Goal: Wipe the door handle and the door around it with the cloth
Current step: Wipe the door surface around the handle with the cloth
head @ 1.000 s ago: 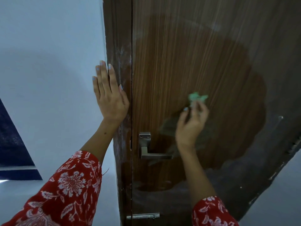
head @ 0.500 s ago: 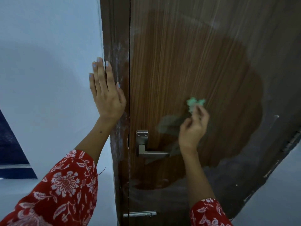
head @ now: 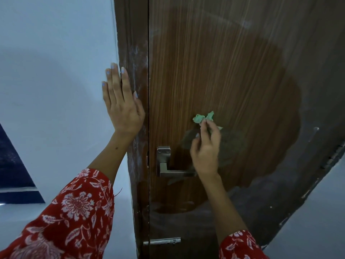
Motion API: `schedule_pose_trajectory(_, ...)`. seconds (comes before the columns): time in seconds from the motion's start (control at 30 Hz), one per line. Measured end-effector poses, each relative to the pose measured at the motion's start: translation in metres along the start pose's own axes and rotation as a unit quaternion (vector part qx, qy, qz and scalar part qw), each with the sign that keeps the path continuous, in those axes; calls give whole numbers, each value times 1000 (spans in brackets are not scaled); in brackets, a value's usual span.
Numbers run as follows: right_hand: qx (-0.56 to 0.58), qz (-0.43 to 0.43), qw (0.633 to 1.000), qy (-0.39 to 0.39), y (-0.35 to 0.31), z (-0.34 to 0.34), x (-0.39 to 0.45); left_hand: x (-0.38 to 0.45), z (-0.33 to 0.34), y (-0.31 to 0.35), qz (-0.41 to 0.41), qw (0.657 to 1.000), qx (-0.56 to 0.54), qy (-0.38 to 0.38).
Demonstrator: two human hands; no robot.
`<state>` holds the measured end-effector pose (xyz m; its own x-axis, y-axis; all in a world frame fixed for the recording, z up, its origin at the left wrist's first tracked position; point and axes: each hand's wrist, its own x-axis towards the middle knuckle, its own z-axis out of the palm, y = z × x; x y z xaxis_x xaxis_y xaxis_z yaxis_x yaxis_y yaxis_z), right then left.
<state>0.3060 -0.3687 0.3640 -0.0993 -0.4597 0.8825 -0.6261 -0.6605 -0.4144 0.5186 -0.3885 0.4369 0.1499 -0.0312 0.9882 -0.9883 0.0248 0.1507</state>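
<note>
Above the door handle (head: 169,165), the right hand (head: 205,152) pinches the green cloth (head: 202,118) against the door (head: 233,81), mid-wipe; left hand (head: 122,101) flat, fingers straight, on the frame (head: 133,43). Next, probably the handle itself.

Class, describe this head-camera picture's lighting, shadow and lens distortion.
Head view: dim, bluish light; wide-angle lens bows the door edges; right hand with green cloth casts a soft shadow on the wood beside the door handle; a paler dusty haze surrounds the darker patch.

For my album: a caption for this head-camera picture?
Right hand presses a green cloth to the wooden door above its handle.
</note>
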Motion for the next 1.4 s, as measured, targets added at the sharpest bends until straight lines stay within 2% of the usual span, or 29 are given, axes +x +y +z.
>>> schedule_pose_trajectory(0.03, 0, 8, 1000, 6, 5, -3, 2, -1, 0, 0, -2, 1000, 1, 0)
schedule_pose_trajectory(0.13, 23, 170, 978, 118, 18, -12, 15, -3, 1, 0, -3, 1000, 1, 1)
schedule_pose_trajectory(0.17, 23, 173, 978, 116, 14, -11, 15, -4, 1, 0, -2, 1000, 0, 0)
schedule_pose_trajectory(0.2, 14, 130, 988, 79, 8, -7, 11, -4, 1, -1, 0, 1000, -3, -1)
schedule_pose_trajectory(0.27, -10, -12, 999, -28, 2, 0, -3, -4, 3, -2, 2, 1000, -7, -1)
schedule_pose_trajectory(0.3, -11, -57, 996, -65, 6, -1, -7, -4, 3, -2, 1, 1000, -9, -2)
schedule_pose_trajectory(0.33, -5, -58, 996, -73, 13, -5, -7, -4, 3, -3, 0, 1000, -11, -2)
schedule_pose_trajectory(0.37, 5, -13, 999, -44, 20, -8, -4, -4, 4, -2, -1, 1000, -13, -1)
schedule_pose_trajectory(0.43, 31, 147, 986, 67, 24, -13, 2, -3, 3, -1, -1, 1000, -16, -1)
schedule_pose_trajectory(0.47, 35, 180, 979, 90, 19, -10, 2, -3, 3, -1, 0, 1000, -16, -2)
schedule_pose_trajectory(0.5, 33, 154, 985, 70, 10, -6, -1, -3, 3, -1, 1, 1000, -16, -2)
schedule_pose_trajectory(0.6, -4, -36, 999, -40, 6, 2, -18, -4, 2, -2, 4, 1000, -13, -3)
schedule_pose_trajectory(0.63, -1, -21, 999, -29, 13, -1, -16, -4, 3, -2, 2, 1000, -12, -4)
schedule_pose_trajectory(0.73, 34, 160, 980, 115, 28, -12, -3, -5, 3, -1, 1, 1000, -11, 0)
schedule_pose_trajectory(0.77, 27, 155, 981, 114, 26, -11, -3, -5, 3, -1, 2, 1000, -12, 1)
schedule_pose_trajectory(0.87, 8, -7, 999, -31, 15, 1, -13, -5, 3, -1, 7, 1000, -14, 3)
schedule_pose_trajectory(0.9, 6, -39, 998, -50, 16, 1, -13, -5, 2, -1, 6, 1000, -13, 2)
schedule_pose_trajectory(0.93, 10, -34, 999, -37, 19, 0, -9, -4, 2, -1, 5, 1000, -13, 2)
schedule_pose_trajectory(1.03, 71, 123, 984, 107, 22, -4, 4, -4, 2, -1, 5, 1000, -15, 4)
schedule_pose_trajectory(1.07, 80, 132, 982, 108, 16, -1, 4, -4, 2, 0, 6, 1000, -15, 4)
schedule_pose_trajectory(1.1, 68, 94, 991, 66, 8, 3, 2, -4, 2, 0, 7, 1000, -16, 4)
schedule_pose_trajectory(1.17, 32, -41, 997, -59, -2, 13, -11, -4, 2, -1, 8, 1000, -15, 2)
schedule_pose_trajectory(1.2, 20, -85, 992, -87, 0, 13, -14, -4, 2, -2, 7, 1000, -15, 1)
schedule_pose_trajectory(1.23, 16, -83, 992, -90, 5, 10, -13, -5, 2, -2, 7, 1000, -16, 0)
schedule_pose_trajectory(1.3, 28, 26, 999, -5, 17, 4, -8, -5, 2, -2, 9, 1000, -16, 0)
schedule_pose_trajectory(1.37, 52, 143, 984, 92, 17, 3, -7, -5, 3, -2, 8, 1000, -15, 1)
schedule_pose_trajectory(1.4, 56, 145, 984, 82, 11, 7, -10, -6, 3, -2, 8, 1000, -15, 1)
